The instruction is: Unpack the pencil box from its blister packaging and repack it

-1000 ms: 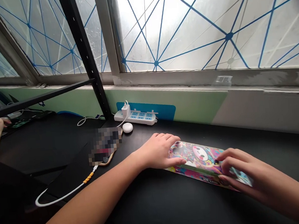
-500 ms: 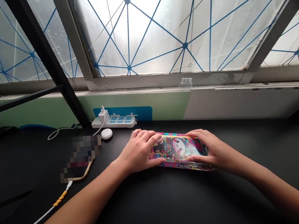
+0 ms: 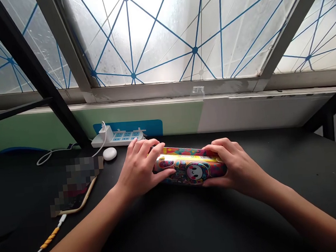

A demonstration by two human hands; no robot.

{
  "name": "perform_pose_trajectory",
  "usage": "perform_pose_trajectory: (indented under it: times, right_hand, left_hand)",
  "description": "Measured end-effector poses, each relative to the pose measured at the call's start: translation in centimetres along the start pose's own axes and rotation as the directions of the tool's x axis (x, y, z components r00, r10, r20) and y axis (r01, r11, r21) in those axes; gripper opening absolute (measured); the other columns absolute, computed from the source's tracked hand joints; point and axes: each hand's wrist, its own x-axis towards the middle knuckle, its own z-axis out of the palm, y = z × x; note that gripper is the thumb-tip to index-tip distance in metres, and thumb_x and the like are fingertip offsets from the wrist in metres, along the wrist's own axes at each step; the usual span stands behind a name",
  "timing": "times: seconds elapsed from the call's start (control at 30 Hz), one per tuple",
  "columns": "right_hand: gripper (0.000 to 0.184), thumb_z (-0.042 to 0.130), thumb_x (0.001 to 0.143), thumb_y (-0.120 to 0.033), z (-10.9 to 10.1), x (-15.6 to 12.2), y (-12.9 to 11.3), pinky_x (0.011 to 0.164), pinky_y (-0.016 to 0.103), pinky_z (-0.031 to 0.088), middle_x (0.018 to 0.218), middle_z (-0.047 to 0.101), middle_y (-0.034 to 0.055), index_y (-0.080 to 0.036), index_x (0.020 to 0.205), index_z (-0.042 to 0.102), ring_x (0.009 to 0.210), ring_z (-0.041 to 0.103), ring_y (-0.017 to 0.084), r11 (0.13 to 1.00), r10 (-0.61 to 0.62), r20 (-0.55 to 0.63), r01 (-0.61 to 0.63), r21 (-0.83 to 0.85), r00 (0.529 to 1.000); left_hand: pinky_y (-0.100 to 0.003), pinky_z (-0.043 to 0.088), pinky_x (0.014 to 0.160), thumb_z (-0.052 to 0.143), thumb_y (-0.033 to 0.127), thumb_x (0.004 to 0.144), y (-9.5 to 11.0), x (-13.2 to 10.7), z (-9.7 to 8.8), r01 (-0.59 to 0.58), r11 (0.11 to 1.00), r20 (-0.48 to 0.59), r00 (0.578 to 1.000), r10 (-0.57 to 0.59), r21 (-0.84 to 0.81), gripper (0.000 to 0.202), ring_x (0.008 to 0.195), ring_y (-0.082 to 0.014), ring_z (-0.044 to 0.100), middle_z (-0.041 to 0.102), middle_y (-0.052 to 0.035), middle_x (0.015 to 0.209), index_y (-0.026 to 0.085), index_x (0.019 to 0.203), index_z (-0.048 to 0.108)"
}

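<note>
The colourful box (image 3: 188, 168) is over the desk (image 3: 178, 226), its long axis going from left to right: the left hand (image 3: 142, 165) pinches the left end in its grip, the right hand (image 3: 232, 163) pinches the right end likewise, so neither hand is nearer.

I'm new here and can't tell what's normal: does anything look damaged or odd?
Blocky squares oddly hide most of the phone. The window ledge looks chipped, with dark marks towards the right. The box shows no clear damage.
</note>
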Motion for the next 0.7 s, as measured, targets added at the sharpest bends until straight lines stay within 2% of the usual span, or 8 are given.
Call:
perform_pose_trajectory:
  times: [0.1, 0.2, 0.3, 0.4, 0.53, 0.7]
  right_hand:
    - [0.051, 0.079, 0.082, -0.042, 0.3, 0.0, -0.6, 0.092, 0.043, 0.049, 0.114, 0.064, 0.0103, -0.024, 0.122, 0.052, 0.099, 0.063, 0.027, 0.997, -0.070, -0.093, 0.067, -0.033, 0.993]
    - [0.034, 0.071, 0.089, -0.026, 0.9, 0.0, -1.4, 0.089, 0.041, 0.050, 0.105, 0.070, 0.0082, -0.022, 0.117, 0.053, 0.092, 0.066, 0.025, 0.993, -0.114, -0.133, 0.116, 0.007, 0.984]
    - [0.026, 0.067, 0.091, -0.022, 1.3, -0.2, -2.5, 0.081, 0.040, 0.054, 0.101, 0.074, 0.0090, -0.019, 0.114, 0.056, 0.087, 0.069, 0.025, 0.992, -0.127, -0.116, 0.129, 0.008, 0.985]
    - [0.024, 0.065, 0.092, -0.023, 1.5, -0.4, -3.2, 0.083, 0.043, 0.056, 0.110, 0.074, 0.0117, -0.017, 0.115, 0.061, 0.096, 0.071, 0.028, 0.989, -0.145, -0.059, 0.146, 0.003, 0.988]
    - [0.038, 0.068, 0.091, -0.028, 2.0, -0.5, -3.1, 0.098, 0.048, 0.055, 0.130, 0.068, 0.0147, -0.017, 0.127, 0.062, 0.120, 0.064, 0.031, 0.992, -0.120, 0.117, 0.115, 0.053, 0.986]
    - [0.084, 0.066, 0.088, -0.061, 3.1, -0.6, -2.6, 0.115, 0.056, 0.040, 0.158, 0.041, 0.0195, -0.014, 0.153, 0.043, 0.147, 0.036, 0.035, 0.994, -0.102, 0.343, 0.084, 0.069, 0.934]
  left_hand:
    - [-0.056, 0.035, 0.110, 0.067, 0.050, 0.092, 0.4, 0.0, -0.6, -0.027, 0.999, 0.073, 0.997, 0.025, 0.029, 0.039, 0.095, -0.0261, 0.066, 0.070, -0.0090, 0.104, 0.019, 0.114, 0.058]
    - [-0.053, 0.043, 0.104, 0.071, 0.041, 0.090, 1.2, -0.2, -0.7, -0.081, 0.992, 0.183, 0.981, 0.062, 0.099, 0.028, 0.082, -0.0235, 0.065, 0.067, -0.0052, 0.091, 0.019, 0.101, 0.058]
    - [-0.049, 0.050, 0.095, 0.074, 0.030, 0.087, 1.9, -0.3, -0.6, -0.078, 0.987, 0.308, 0.951, 0.032, 0.139, 0.024, 0.083, -0.0249, 0.067, 0.068, -0.0057, 0.095, 0.020, 0.101, 0.057]
    - [-0.046, 0.053, 0.087, 0.077, 0.027, 0.084, 2.1, -0.3, -0.3, -0.063, 0.987, 0.415, 0.910, -0.005, 0.150, 0.030, 0.091, -0.0279, 0.067, 0.069, -0.0085, 0.107, 0.019, 0.107, 0.058]
    - [-0.046, 0.053, 0.083, 0.080, 0.037, 0.083, 2.4, -0.3, 0.0, -0.082, 0.985, 0.478, 0.879, -0.001, 0.153, 0.043, 0.103, -0.0325, 0.063, 0.066, -0.0121, 0.119, 0.019, 0.117, 0.059]
    - [-0.049, 0.050, 0.092, 0.064, 0.060, 0.091, 2.0, -0.4, 0.5, -0.041, 0.997, 0.487, 0.873, 0.001, 0.072, 0.051, 0.110, -0.0335, 0.061, 0.065, -0.0134, 0.125, 0.020, 0.123, 0.061]
